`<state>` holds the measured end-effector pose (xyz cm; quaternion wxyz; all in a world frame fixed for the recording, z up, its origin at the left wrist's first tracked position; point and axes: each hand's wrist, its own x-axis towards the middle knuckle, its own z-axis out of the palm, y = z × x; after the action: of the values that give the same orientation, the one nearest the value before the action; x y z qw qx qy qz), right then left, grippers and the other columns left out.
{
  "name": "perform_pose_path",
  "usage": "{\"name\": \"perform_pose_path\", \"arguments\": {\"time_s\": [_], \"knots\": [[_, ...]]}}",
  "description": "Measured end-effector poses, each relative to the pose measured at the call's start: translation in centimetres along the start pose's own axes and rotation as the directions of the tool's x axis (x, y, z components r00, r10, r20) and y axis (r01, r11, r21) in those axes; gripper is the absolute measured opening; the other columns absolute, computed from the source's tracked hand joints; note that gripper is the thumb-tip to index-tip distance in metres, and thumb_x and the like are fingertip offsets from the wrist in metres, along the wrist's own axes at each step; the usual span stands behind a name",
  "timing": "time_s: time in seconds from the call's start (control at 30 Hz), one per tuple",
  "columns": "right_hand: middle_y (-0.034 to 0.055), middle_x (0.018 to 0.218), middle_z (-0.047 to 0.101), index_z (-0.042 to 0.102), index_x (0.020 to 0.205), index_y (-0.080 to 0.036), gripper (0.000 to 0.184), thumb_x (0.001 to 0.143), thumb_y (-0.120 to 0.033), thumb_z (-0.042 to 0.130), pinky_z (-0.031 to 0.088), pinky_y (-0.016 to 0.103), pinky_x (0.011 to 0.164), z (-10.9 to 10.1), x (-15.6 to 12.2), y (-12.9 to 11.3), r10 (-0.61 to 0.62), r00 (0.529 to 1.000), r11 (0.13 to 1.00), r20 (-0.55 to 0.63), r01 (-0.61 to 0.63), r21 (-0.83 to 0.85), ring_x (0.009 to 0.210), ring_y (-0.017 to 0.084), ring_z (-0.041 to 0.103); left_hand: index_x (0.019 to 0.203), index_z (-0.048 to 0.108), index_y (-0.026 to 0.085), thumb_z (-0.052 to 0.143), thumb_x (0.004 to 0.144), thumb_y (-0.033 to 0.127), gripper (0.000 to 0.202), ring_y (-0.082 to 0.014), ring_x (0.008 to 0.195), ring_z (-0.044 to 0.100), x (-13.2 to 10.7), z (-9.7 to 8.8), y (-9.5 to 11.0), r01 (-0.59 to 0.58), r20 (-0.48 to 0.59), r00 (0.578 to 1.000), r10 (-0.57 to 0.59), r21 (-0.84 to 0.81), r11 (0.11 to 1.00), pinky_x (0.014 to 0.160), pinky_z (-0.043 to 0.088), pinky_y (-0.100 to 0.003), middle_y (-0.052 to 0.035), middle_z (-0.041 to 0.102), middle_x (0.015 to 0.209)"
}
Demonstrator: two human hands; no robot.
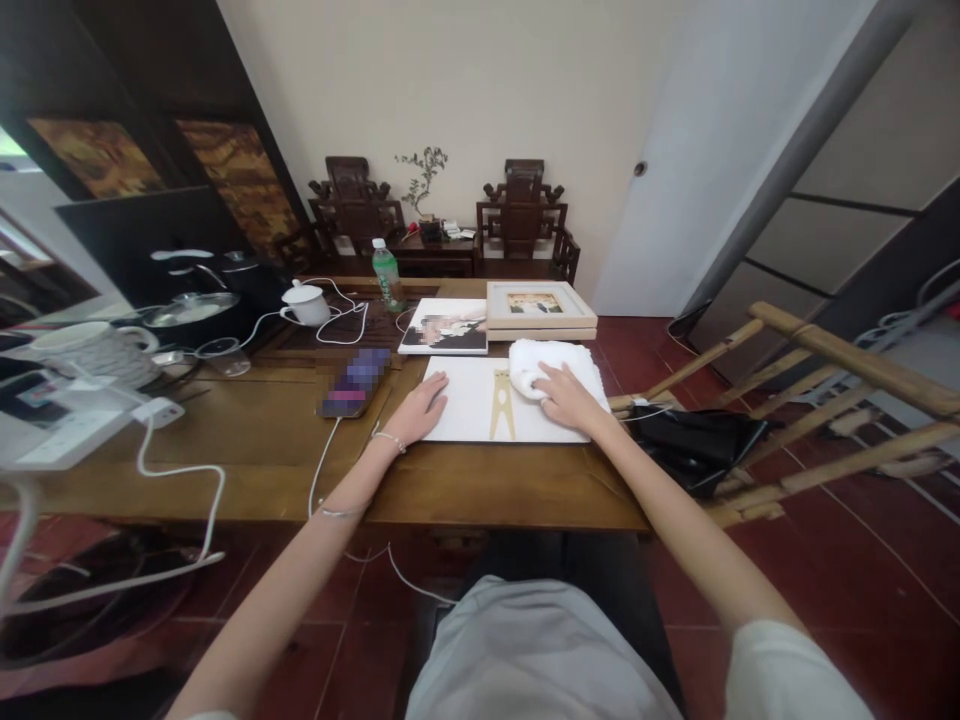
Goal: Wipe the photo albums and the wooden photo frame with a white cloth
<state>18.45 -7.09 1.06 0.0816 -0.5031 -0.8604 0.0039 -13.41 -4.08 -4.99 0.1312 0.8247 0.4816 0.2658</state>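
Hands (425, 410) (571, 400) at board (466, 402), wooden table (510, 490), red floor (862, 590)

White cloth (577, 355), R of ctr, hides the upper R part of the white board (457, 400); what's under it can't be seen. Person's R hand (566, 398) covers some of the cloth, & w/ fingers partly lost in the folds, grip vs. press can't be told. L hand (425, 408) hides a bit of the board's L side. Phone (352, 385) screen, ctr-L, is pixelated, unreadable; so's part of the photo panel (457, 330), upper ctr. Framed pic (532, 303) beside it: details too sm. Bottle (387, 275) label, ditto. Power strip (75, 425), far L, blurry. Bamboo rack (855, 385) cut off by R edge. R sleeve (787, 670) cut at btm.
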Motion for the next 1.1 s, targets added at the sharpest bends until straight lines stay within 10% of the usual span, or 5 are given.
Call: {"name": "perform_pose_path", "arguments": {"time_s": [0.23, 0.6, 0.93, 1.1], "knots": [[0.0235, 0.144, 0.055, 0.066, 0.125, -0.01, 0.048, 0.083, -0.008, 0.043, 0.023, 0.063, 0.117, 0.4, 0.9, 0.5, 0.01, 1.0, 1.0, -0.005, -0.01, 0.0, 0.147, 0.033, 0.035, 0.136, 0.056, 0.01, 0.037, 0.094, 0.041, 0.055, -0.0277, 0.144, 0.043, -0.3, 0.0, 0.2, 0.016, -0.011, 1.0, -0.016, -0.013, 1.0, 0.123, 0.03, -0.048, -0.0183, 0.049, 0.151], [0.0103, 0.151, 0.051, 0.073, 0.101, -0.019, 0.043, 0.07, -0.001, 0.048, 0.019, 0.072, 0.116, -1.0, -8.0, -3.9, -0.178, 0.982, 0.973, 0.068, 0.165, 0.162, 0.149, 0.037, 0.029, 0.135, 0.056, 0.013, 0.037, 0.095, 0.045, 0.054, -0.0283, 0.142, 0.045, -0.5, 0.2, 0.0, -0.004, -0.039, 0.999, 0.003, -0.029, 1.0, 0.122, 0.03, -0.05, -0.0175, 0.051, 0.15], [0.0261, 0.149, 0.048, 0.064, 0.126, -0.009, 0.048, 0.083, -0.007, 0.044, 0.023, 0.063, 0.118, -0.2, 0.8, 0.5, 0.014, 0.999, 1.0, 0.036, -0.015, 0.02, 0.148, 0.034, 0.034, 0.136, 0.055, 0.011, 0.039, 0.095, 0.043, 0.055, -0.0274, 0.143, 0.044, -0.5, -0.3, 0.2, 0.006, -0.009, 1.0, -0.007, -0.027, 1.0, 0.123, 0.03, -0.047, -0.0177, 0.05, 0.15], [0.0219, 0.145, 0.055, 0.067, 0.122, -0.011, 0.048, 0.08, -0.006, 0.043, 0.019, 0.066, 0.118, 0.2, -1.0, -0.6, -0.028, 0.999, 0.999, 0.022, 0.027, 0.029, 0.149, 0.035, 0.031, 0.136, 0.056, 0.015, 0.043, 0.093, 0.039, 0.051, -0.0273, 0.143, 0.044, -0.3, -0.5, 0.1, 0.013, -0.014, 1.0, -0.013, -0.04, 0.999, 0.122, 0.03, -0.049, -0.0142, 0.052, 0.15]]}}
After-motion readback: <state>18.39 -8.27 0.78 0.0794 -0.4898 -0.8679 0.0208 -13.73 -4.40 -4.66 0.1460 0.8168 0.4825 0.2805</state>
